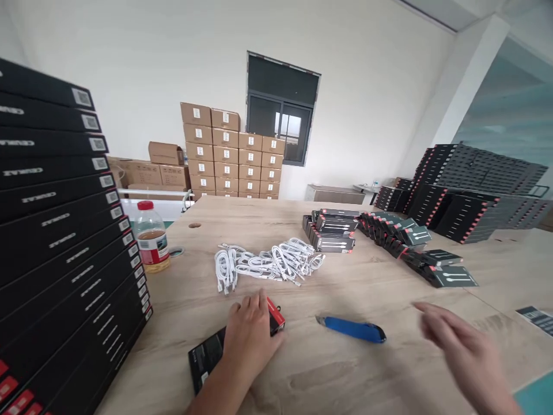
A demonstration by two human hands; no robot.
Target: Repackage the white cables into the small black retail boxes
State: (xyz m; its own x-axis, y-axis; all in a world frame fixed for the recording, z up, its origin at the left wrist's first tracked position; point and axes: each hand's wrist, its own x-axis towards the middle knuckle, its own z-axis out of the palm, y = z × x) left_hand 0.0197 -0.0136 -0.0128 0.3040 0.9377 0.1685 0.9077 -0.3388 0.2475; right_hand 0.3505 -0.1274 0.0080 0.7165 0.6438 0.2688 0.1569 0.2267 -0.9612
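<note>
My left hand [250,331] is wrapped over a small black box with a red end [275,316], which lies on the wooden table near the front. To the right, my right hand [458,340] hangs above the tabletop, blurred, its index finger stretched out to the left and nothing visible in it. Between the hands lies a blue utility knife [354,328], its metal tip pointing left. Behind the held box sits a heap of coiled white cables [268,262].
A tall stack of black boxes [64,230] rises at the left beside a red-capped bottle [152,242]. Small black boxes [334,230] lie behind the cables, with more [449,274] at the right. Large stacks [458,213] stand at the far right; cartons [227,154] line the wall.
</note>
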